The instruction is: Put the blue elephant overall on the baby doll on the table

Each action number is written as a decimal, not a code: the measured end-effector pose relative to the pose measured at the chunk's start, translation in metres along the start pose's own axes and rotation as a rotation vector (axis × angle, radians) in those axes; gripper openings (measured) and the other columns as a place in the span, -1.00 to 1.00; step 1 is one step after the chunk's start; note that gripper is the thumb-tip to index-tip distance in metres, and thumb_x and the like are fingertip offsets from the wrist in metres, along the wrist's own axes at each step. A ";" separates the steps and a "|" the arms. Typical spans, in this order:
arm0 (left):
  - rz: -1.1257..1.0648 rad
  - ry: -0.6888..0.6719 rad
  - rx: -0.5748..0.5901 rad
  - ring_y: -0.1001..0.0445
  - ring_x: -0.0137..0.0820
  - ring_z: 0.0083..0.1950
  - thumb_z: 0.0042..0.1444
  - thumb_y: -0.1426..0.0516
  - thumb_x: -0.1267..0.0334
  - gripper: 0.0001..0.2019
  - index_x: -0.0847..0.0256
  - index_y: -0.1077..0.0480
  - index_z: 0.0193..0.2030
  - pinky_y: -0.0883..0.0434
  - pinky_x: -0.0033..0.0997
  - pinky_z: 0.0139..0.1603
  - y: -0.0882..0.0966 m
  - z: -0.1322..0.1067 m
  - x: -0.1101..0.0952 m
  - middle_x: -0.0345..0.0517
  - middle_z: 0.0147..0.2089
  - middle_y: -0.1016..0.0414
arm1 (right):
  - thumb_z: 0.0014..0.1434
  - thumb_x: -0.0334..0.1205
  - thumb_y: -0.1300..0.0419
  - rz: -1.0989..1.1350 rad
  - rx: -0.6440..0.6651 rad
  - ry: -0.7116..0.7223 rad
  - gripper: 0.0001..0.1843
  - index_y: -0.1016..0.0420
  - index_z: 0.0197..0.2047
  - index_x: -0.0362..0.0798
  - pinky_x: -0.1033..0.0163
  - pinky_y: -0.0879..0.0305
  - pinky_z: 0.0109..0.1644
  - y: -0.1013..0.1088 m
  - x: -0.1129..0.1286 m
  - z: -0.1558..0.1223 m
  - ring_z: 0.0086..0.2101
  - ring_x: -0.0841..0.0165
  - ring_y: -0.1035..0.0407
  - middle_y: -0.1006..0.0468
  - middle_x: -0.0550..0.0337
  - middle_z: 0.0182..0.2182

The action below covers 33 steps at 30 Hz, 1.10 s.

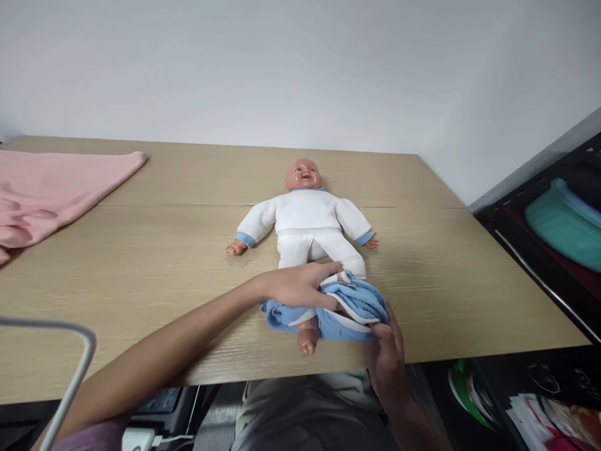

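A baby doll in a white top and white trousers lies on its back, head toward the wall. Blue-and-white doll pants are bunched around its lower legs, and one bare foot sticks out toward me. My left hand reaches across the legs, its thumb and fingers gripping the upper edge of the pants. At the right end of the cloth, my right hand pinches the hem from below. The doll's other foot is hidden in the folds.
A pink cloth lies at the table's left. A grey metal tube crosses the lower left corner. Right of the wooden table stands a dark shelf with a teal item. Below it are papers and a green-rimmed round object.
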<state>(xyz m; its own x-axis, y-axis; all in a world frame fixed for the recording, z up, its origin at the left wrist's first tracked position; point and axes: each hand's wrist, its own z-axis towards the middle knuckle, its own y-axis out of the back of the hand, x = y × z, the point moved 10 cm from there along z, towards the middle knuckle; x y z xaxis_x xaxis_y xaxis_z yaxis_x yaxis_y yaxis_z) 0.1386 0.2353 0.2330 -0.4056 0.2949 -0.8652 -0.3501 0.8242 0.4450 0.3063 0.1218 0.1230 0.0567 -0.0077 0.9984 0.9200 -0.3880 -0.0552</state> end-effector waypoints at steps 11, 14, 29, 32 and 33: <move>-0.019 -0.015 -0.071 -0.59 -0.09 0.11 0.25 -0.32 0.01 -0.58 0.16 -0.45 0.13 -0.48 -0.20 0.12 0.003 0.000 -0.003 -0.08 0.08 -0.63 | 0.38 -0.07 -0.20 -0.130 0.172 0.062 -0.73 -0.67 0.02 0.10 -0.09 -0.66 0.00 -0.025 0.038 0.019 -0.07 -0.03 -0.65 -0.75 0.04 -0.09; -0.009 -0.027 -0.081 -0.57 -0.12 0.04 0.06 -0.42 0.07 -0.50 0.17 -0.40 0.06 -0.46 -0.23 0.03 0.007 0.001 0.003 -0.11 0.01 -0.57 | 0.36 -0.06 -0.24 -0.059 0.132 0.017 -0.64 -0.56 0.16 0.04 -0.02 -0.63 -0.03 -0.019 0.022 0.018 -0.09 0.03 -0.63 -0.71 0.04 -0.06; -0.185 -0.051 -0.024 -0.53 -0.20 0.02 -0.12 -0.47 0.28 -0.47 0.14 -0.39 -0.01 -0.44 -0.27 0.08 0.006 0.001 0.005 -0.20 -0.04 -0.49 | 0.29 -0.18 -0.33 0.013 0.265 0.066 -0.45 -0.41 0.32 0.10 0.21 -0.53 0.07 -0.033 0.047 0.009 -0.03 0.25 -0.56 -0.64 0.10 0.07; -0.193 -0.042 -0.028 -0.54 -0.20 0.01 -0.10 -0.46 0.27 -0.48 0.14 -0.39 -0.01 -0.45 -0.27 0.07 0.007 0.001 0.006 -0.20 -0.05 -0.49 | 0.28 -0.16 -0.38 0.009 0.299 0.064 -0.40 -0.40 0.34 0.11 0.18 -0.56 0.04 -0.033 0.044 0.008 -0.07 0.24 -0.57 -0.65 0.08 0.06; -0.199 -0.043 -0.027 -0.54 -0.21 0.00 -0.09 -0.45 0.27 -0.49 0.14 -0.39 0.00 -0.45 -0.27 0.06 0.007 0.000 0.007 -0.21 -0.06 -0.49 | 0.26 -0.15 -0.41 0.011 0.299 0.066 -0.37 -0.40 0.36 0.11 0.16 -0.57 0.05 -0.032 0.043 0.009 -0.06 0.22 -0.58 -0.65 0.07 0.07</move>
<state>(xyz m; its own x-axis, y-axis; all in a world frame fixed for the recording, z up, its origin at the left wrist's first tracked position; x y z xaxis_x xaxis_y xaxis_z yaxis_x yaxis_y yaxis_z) 0.1340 0.2431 0.2302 -0.2902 0.1479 -0.9455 -0.4425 0.8553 0.2696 0.2830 0.1419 0.1678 0.0512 -0.0741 0.9959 0.9934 -0.0987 -0.0584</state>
